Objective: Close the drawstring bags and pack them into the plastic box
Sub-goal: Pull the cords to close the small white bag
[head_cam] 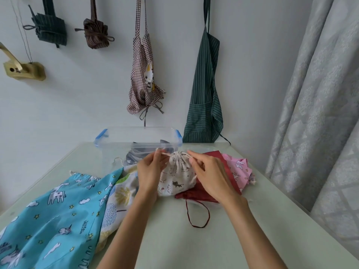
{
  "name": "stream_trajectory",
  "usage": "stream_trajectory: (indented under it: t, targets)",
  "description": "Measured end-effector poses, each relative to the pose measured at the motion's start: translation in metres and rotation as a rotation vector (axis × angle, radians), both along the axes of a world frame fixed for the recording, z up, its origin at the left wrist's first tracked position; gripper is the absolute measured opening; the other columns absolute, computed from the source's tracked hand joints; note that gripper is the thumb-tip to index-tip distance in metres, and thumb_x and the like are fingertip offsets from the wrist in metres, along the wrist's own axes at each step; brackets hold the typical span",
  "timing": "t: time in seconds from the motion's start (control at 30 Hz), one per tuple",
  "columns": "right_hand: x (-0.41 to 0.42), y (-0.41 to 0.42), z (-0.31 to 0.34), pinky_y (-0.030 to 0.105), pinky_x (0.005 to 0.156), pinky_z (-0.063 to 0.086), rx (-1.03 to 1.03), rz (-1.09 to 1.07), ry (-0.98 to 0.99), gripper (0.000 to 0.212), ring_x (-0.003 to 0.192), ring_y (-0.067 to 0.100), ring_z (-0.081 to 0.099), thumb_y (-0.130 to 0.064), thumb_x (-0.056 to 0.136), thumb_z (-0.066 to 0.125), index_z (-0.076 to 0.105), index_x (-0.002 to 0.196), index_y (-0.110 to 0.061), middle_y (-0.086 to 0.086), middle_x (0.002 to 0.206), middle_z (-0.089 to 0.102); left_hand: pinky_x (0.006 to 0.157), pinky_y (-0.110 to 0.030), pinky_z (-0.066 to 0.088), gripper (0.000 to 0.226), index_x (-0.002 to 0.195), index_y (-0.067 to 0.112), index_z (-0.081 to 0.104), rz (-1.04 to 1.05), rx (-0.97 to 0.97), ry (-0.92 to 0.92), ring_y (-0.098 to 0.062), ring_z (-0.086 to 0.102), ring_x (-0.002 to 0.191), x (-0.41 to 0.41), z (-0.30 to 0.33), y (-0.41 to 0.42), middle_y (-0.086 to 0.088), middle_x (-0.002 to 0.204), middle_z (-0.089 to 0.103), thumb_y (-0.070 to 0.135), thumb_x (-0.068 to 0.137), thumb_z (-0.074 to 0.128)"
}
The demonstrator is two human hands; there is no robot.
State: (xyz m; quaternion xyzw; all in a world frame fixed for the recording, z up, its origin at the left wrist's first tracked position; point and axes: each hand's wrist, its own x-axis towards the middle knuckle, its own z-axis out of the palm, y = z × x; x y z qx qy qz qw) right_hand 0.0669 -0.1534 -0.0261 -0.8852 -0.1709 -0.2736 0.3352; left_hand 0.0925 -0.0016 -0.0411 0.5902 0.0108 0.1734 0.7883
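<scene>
Both hands, left (149,171) and right (209,171), pinch a cream bag's (177,177) cords taut over a pale green worktop (194,245); aprons (204,98) hang on the white wall.

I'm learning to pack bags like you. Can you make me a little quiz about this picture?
1. True or false: the small white cat-print drawstring bag is already cinched shut at its top.
2. Which bag lies under the right hand? A) dark red bag B) blue unicorn-print bag C) pink cloud-print bag
3. Fill in: both hands pinch the bag's white ____; the left hand pulls one end.

Key: 1 true. 2 A. 3 cord. The clear plastic box with blue clips waits behind.
</scene>
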Motion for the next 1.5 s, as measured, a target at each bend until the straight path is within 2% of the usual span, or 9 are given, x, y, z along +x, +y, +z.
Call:
stream_trajectory:
  t: [0.17,0.4,0.63,0.8,0.97,1.07,1.17,1.3,1.5]
  targets:
    - [0.009,-0.01,-0.014,0.028,0.06,0.049,-0.021,0.106,0.183,0.021,0.063,0.005,0.06,-0.032,0.091,0.059,0.073,0.099,-0.019,-0.003,0.078,0.073,0.076,-0.016,0.055,0.016,0.085,0.019,0.071,-0.067,0.074,-0.045,-0.008,0.069,0.081,0.0,0.002,0.018,0.006,0.077,0.074,0.019,0.092,0.057]
    - [-0.001,-0.017,-0.007,0.021,0.049,0.022,-0.09,0.25,0.402,0.024,0.049,0.006,0.026,-0.023,0.091,0.06,0.074,0.075,-0.012,-0.001,0.055,0.035,0.092,-0.025,0.049,0.023,0.092,0.013,0.059,-0.466,0.051,-0.037,-0.01,0.069,0.095,-0.002,0.007,0.014,-0.002,0.105,0.073,0.019,0.101,0.039]
    - [-0.001,-0.022,-0.011,0.019,0.05,0.03,-0.236,0.24,0.61,0.031,0.043,0.002,0.038,-0.024,0.09,0.061,0.068,0.061,-0.021,-0.008,0.048,0.052,0.064,-0.016,0.044,0.026,0.099,0.002,0.068,-0.575,0.469,-0.104,-0.012,0.054,0.068,-0.012,0.008,0.007,-0.012,0.085,0.063,0.016,0.096,0.047]
    - [-0.017,-0.043,0.013,0.011,0.058,0.036,-0.178,0.264,0.689,0.022,0.052,-0.003,0.051,-0.036,0.087,0.063,0.075,0.073,-0.023,-0.01,0.056,0.064,0.074,-0.035,0.038,0.015,0.089,0.029,0.077,-0.603,0.67,-0.02,-0.021,0.049,0.077,-0.006,-0.005,0.007,-0.013,0.089,0.071,0.03,0.087,0.062]
    - [-0.029,-0.051,0.03,0.023,0.069,0.046,0.024,0.216,0.589,0.039,0.071,0.018,0.064,-0.05,0.084,0.054,0.062,0.059,-0.021,0.02,0.07,0.06,0.071,-0.012,0.046,0.019,0.088,0.002,0.074,-0.785,0.847,0.0,-0.002,0.061,0.07,-0.017,-0.01,-0.011,0.005,0.077,0.073,0.011,0.091,0.058]
    - [-0.018,-0.045,0.025,0.031,0.081,0.036,0.121,0.079,0.475,0.048,0.078,0.022,0.058,-0.055,0.086,0.049,0.053,0.052,-0.022,0.019,0.071,0.053,0.075,-0.01,0.045,0.026,0.073,0.012,0.071,-0.883,0.897,0.012,0.006,0.06,0.073,-0.025,-0.006,-0.022,0.005,0.077,0.073,0.008,0.092,0.054]
    - [-0.012,-0.031,0.016,0.015,0.073,0.04,0.208,0.136,0.466,0.043,0.071,0.006,0.059,-0.048,0.092,0.046,0.067,0.072,-0.016,0.002,0.074,0.062,0.069,-0.005,0.04,0.037,0.063,0.028,0.068,-0.915,0.94,0.011,0.009,0.056,0.066,-0.028,-0.004,-0.026,0.014,0.065,0.067,0.014,0.094,0.052]
    - [-0.005,-0.025,0.005,0.024,0.104,0.037,0.206,0.206,0.553,0.052,0.123,0.005,0.049,-0.052,0.093,0.035,0.042,0.138,-0.027,-0.006,0.135,0.052,0.056,-0.005,0.037,0.033,0.074,0.013,0.068,-0.82,0.849,-0.004,0.007,0.05,0.052,-0.026,-0.006,-0.021,0.018,0.054,0.062,0.024,0.098,0.048]
    - [-0.008,-0.054,0.002,0.029,0.111,0.03,-0.056,0.312,0.795,0.043,0.129,0.0,0.04,-0.028,0.093,0.055,0.043,0.132,-0.042,-0.016,0.138,0.047,0.061,-0.012,0.044,0.033,0.076,0.015,0.072,-0.756,0.605,0.151,-0.001,0.052,0.061,-0.016,-0.002,-0.003,0.012,0.064,0.064,0.034,0.093,0.052]
